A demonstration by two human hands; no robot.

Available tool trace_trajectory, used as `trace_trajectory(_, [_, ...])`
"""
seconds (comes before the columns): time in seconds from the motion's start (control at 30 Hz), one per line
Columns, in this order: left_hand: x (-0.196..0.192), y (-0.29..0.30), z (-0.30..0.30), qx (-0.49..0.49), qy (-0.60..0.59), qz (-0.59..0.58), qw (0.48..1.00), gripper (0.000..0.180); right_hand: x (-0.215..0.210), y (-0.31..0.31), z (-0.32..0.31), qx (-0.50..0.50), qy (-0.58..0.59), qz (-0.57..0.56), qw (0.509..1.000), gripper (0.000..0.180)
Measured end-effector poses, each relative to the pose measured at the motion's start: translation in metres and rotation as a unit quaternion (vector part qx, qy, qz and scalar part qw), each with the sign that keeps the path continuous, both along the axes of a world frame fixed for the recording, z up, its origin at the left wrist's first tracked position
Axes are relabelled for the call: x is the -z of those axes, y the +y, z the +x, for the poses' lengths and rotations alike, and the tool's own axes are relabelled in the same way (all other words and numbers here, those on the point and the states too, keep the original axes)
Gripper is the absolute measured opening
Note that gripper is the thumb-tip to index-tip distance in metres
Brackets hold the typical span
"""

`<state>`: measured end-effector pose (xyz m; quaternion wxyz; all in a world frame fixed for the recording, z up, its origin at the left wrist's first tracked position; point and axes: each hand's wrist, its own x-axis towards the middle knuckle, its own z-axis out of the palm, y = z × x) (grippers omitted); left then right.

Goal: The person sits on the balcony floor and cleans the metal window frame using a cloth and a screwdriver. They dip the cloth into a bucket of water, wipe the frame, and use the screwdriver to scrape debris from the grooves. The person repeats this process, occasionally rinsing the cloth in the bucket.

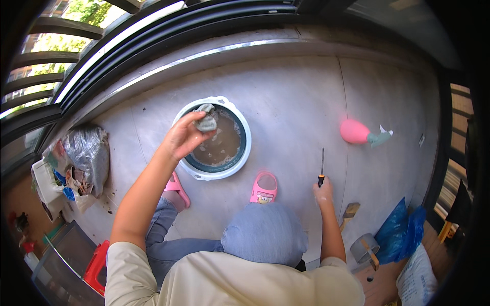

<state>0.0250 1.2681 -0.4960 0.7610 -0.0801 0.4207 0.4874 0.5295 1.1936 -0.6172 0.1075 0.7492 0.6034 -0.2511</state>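
My left hand reaches over a round basin with a pale rim and dark green inside wall. Its fingers grip a wet grey cloth, bunched up above the water. Murky brown water with patches of foam fills much of the basin. Off to the right, low by the floor, my right hand is closed round the black and orange handle of a screwdriver. The screwdriver's thin shaft points away from me.
A pink spray bottle lies on the grey floor. Nearer right are a brush, a round metal container and blue plastic bags. Filled plastic bags and a red object stand left. My pink clogs flank the basin's near side.
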Motion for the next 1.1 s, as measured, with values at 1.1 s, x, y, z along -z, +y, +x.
trace_trajectory(1.1, [-0.181, 0.083, -0.002, 0.054, 0.345, 0.208, 0.913, 0.035, -0.217, 0.193, -0.335, 0.017, 0.722, -0.084, 0.687, 0.037])
